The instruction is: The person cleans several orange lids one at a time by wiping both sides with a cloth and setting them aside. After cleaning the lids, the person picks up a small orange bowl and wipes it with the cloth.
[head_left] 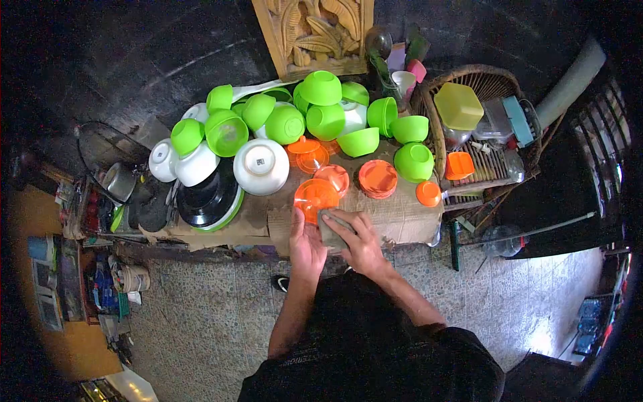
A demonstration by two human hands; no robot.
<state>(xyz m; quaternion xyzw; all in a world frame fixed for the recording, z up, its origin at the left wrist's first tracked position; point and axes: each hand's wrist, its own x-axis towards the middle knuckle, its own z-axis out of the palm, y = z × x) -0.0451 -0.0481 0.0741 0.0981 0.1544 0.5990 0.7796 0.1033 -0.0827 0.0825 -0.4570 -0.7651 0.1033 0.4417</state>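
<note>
My left hand (307,249) grips the near edge of a translucent orange lid (315,194), thumb upright along its side. In my right hand (365,246) is a folded grey-brown cloth (333,233), pressed to the lid's near right edge. Just beyond lies another orange lid (333,177). A stack of orange lids (378,178) sits to the right, and a knobbed orange lid (303,146) is farther back. Several green bowls (321,88) are heaped behind, with a white bowl (261,166) upside down to the left.
Cardboard (288,224) covers the table. A black plate (207,201) lies at the left. On the right, a small orange cup (428,193) stands near a wicker rack (439,134) holding plastic containers. A carved wooden panel (315,40) is at the back.
</note>
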